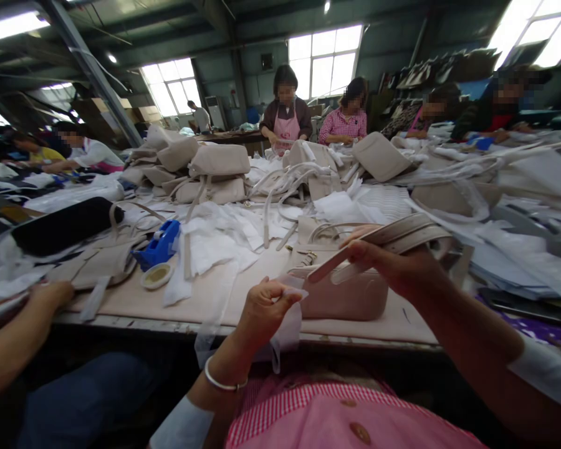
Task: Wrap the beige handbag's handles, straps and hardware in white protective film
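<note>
in the head view, we pinch a thin white sheet [288,327] in our left hand [263,312], and our right hand [388,262] grips a tan strap [402,231] above the tan bag [346,299] near the edge of the table [135,308]. the sheet and strap are both in hand, but the strap end near the sheet is bare, with no sheet around it yet.

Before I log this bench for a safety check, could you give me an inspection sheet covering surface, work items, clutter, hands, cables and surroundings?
Surface: pale table, heavily covered.
Work items: bag on the table; straps and white sheet in hand.
Clutter: blue dispenser, roll, loose sheets, piled bags.
Hands: left hand pinches the white sheet; right hand grips the straps.
Cables: nothing seen on the table.
Surroundings: co-workers opposite and at left; windows behind.
</note>
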Motion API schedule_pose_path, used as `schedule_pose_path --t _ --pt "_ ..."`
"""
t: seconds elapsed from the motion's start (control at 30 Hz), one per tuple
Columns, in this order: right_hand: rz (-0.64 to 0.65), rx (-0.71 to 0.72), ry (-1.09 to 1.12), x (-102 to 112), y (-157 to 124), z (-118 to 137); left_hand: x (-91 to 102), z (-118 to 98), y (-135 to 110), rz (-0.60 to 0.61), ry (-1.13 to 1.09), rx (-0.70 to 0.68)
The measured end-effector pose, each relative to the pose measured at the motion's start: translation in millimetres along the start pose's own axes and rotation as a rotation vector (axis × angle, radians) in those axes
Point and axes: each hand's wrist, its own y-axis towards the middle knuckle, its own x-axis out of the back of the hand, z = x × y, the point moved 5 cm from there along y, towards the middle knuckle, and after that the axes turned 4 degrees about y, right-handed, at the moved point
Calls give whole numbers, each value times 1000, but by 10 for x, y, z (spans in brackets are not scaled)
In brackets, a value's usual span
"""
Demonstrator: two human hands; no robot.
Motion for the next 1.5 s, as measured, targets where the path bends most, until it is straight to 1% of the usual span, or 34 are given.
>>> schedule_pose_path --t 0.1,0.2,0.4,0.53,0.67,0.9,0.97,1.07,1.13,1.17,1.2,1.23,1.33,1.37,1.4,1.43,1.47,1.5 --pt "139 34 -155 -219 -5 -75 -23 -69 5 22 8 -26" --pt "189 70 -241 -327 -13 -145 -28 -110 3 42 20 -35" --pt "251 91 -327 -348 16 -177 -31 -112 -19 51 45 -44" --pt "201 81 -319 -312 14 -178 -49 -92 -24 69 46 -44" --pt "207 90 -313 -338 17 -196 -44 -122 -28 82 33 -41" --pt "271 72 -320 -384 26 -211 -31 -121 -43 97 -17 43" --pt "333 90 -336 -465 -17 -212 -51 -124 -43 118 -45 49" --pt "487 107 -356 -638 -124 -255 -99 -165 -36 165 -84 14" --pt "528 64 -299 -694 -169 -317 -112 -201 -32 163 -63 -22" --pt "515 16 -242 -688 -172 -360 -111 -211 -33 154 -44 -29" --pt "470 -48 -171 -657 -158 -410 -108 -214 -35 145 -26 -25" --pt "393 -120 -88 -604 -132 -465 -106 -212 -40 142 -14 -15" --pt "74 -319 192 -413 -55 -639 -114 -194 -56 157 -6 17" --pt "-19 -354 254 -373 -45 -680 -125 -188 -56 165 -10 26" --pt "-75 -367 270 -359 -43 -703 -141 -181 -52 174 -17 34" --pt "-75 -356 235 -375 -47 -704 -160 -175 -43 179 -26 41" --pt "-22 -321 156 -420 -56 -682 -180 -172 -30 180 -36 46" --pt "65 -256 51 -481 -72 -640 -200 -171 -15 179 -46 47"
